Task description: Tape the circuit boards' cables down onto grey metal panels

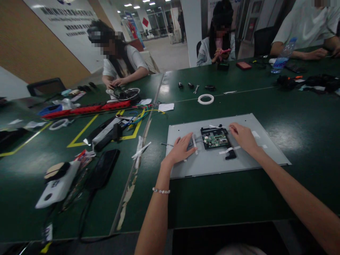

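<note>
A flat grey panel (212, 164) lies on the green table before me. Near its middle sits a black frame with a green circuit board (216, 140), and white tape strips cross the panel around it. My left hand (182, 148) rests on the panel's left part, fingers apart, beside a tape strip (194, 144) and thin cables. At the frame's upper right corner, my right hand (241, 136) has its fingers pressed together at the end of a white strip; whether they grip it is too small to tell. A small black part (231, 154) lies taped below the board.
Beyond the panel lie a white tape roll (205, 99), a wrench (196, 89) and small black parts. On the left are a black phone (103, 169), a white device (57, 184), cables and a red strip (87, 109). Several people sit across the green table (305, 124); a bottle (283, 56) stands back right.
</note>
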The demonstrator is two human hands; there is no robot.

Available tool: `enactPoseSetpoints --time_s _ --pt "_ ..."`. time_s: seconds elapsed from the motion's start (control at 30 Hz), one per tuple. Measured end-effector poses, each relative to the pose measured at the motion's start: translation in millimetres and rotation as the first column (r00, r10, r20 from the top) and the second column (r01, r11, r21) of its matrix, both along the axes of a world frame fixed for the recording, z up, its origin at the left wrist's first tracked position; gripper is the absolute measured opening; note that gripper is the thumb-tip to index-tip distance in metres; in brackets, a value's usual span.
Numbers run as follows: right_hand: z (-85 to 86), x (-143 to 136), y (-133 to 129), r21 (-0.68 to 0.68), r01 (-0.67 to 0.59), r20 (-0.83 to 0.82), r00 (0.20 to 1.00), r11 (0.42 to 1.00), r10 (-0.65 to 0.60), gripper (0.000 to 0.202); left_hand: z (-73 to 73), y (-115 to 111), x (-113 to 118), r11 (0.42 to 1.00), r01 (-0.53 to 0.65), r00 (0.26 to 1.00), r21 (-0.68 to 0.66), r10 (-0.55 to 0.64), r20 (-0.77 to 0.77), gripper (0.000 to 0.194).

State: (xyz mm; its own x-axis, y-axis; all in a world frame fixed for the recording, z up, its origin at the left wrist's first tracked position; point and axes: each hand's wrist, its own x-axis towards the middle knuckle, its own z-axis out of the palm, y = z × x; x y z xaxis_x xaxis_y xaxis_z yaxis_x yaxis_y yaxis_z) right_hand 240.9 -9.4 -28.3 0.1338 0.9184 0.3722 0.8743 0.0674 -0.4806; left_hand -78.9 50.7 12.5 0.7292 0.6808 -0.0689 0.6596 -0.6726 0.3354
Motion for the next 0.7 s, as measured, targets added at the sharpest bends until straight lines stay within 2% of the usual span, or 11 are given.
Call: enactPoseSetpoints --time_s 0.07,0.17,0.3,0.37,0.6,0.7 --pt "-0.7 2.2 1.8 0.006 0.016 -0.182 0.983 1.000 -0.014 0.026 -0.4 0.2 0.2 1.000 -0.001 1.000 -0.002 0.001 -0.002 0.069" --pt "-0.6 6.2 4.4 -0.007 0.045 -0.408 0.912 0.999 -0.044 0.030 -0.4 0.1 0.5 1.000 -0.005 1.000 0.000 0.005 -0.006 0.069" --pt "0.5 9.9 7.8 -0.066 0.039 -0.677 0.733 0.997 -0.074 0.035 0.8 -0.7 0.6 1.000 -0.005 1.000 0.004 0.005 -0.005 0.069" --pt "0.4 10.2 9.1 -0.078 0.052 -0.717 0.690 0.996 -0.093 0.038 1.3 -1.0 0.6 1.000 -0.003 1.000 0.001 0.003 -0.001 0.069" --pt "1.7 5.7 8.1 -0.056 0.059 -0.646 0.759 0.997 -0.081 0.034 0.1 -0.5 0.3 1.000 -0.010 1.000 -0.014 0.010 0.008 0.068" --pt "4.3 2.1 6.2 -0.075 0.055 -0.657 0.748 0.996 -0.091 0.035 -0.5 -0.2 0.1 1.000 -0.005 1.000 -0.012 0.006 0.011 0.069"
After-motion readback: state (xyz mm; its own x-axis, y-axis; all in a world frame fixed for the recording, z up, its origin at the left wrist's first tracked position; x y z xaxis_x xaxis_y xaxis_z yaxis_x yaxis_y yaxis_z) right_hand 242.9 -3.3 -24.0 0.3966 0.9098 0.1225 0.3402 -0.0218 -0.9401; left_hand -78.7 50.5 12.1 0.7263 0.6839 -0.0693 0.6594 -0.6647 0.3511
